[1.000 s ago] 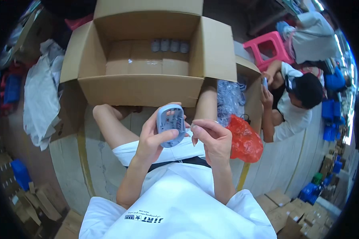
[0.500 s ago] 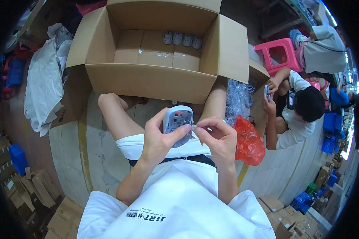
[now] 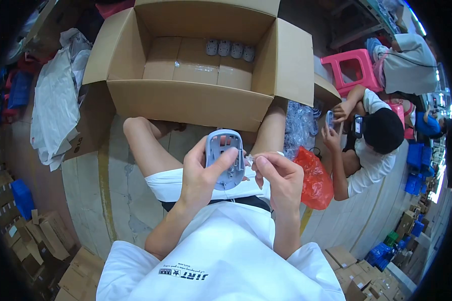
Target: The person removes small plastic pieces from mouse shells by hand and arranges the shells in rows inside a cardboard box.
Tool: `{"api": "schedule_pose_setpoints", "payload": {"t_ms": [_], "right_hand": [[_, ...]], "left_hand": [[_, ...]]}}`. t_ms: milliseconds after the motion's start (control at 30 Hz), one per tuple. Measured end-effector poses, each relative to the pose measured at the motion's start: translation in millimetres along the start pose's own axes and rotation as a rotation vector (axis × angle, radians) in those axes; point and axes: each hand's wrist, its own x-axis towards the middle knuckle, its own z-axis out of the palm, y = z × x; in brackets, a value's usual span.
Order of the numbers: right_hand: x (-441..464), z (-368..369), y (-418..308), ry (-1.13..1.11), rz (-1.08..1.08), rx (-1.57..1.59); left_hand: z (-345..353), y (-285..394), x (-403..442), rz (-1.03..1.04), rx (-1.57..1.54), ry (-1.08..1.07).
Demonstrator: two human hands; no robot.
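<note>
My left hand (image 3: 201,170) grips a grey-blue oval plastic shell (image 3: 230,173), its thumb lying across the hollow inner side with slots and ribs. Beside the shell's right edge, my right hand (image 3: 278,175) pinches a small clear piece (image 3: 249,159) between thumb and fingertips. Whether that piece touches the shell, I cannot tell. Both hands are above my lap. In the open cardboard box (image 3: 186,103) ahead, several similar grey shells (image 3: 224,48) stand in a row at the far right.
A red plastic bag (image 3: 314,180) and clear plastic wrapping (image 3: 299,125) lie to the right. Close by, another person (image 3: 381,130) holds a similar part. A pink stool (image 3: 354,72) stands behind. White plastic sheeting (image 3: 55,105) lies over a carton at left.
The shell has turned so its inner side faces me more. My left thumb has moved further over it. My right hand has drawn slightly right with the clear piece.
</note>
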Motion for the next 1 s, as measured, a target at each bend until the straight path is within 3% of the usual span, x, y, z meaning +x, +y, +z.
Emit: {"api": "schedule_pose_setpoints", "payload": {"t_ms": [167, 367, 500, 667, 1000], "right_hand": [[1.2, -6.2, 5.1, -0.004, 0.051, 0.151], [-1.3, -7.3, 4.2, 0.027, 0.097, 0.217], [-3.4, 0.5, 6.6, 0.092, -0.315, -0.296], [-6.9, 13.3, 0.3, 0.164, -0.383, -0.571], [-4.1, 18.9, 3.5, 0.186, -0.474, -0.713]], "left_hand": [[3.9, 8.7, -0.6, -0.111, -0.154, -0.01], [3.2, 11.9, -4.0, -0.136, -0.101, -0.096], [-5.7, 5.6, -3.6, -0.164, -0.175, -0.29], [-0.7, 8.2, -9.6, -0.117, -0.178, -0.36], [7.3, 8.6, -11.3, -0.064, -0.109, -0.318]]}}
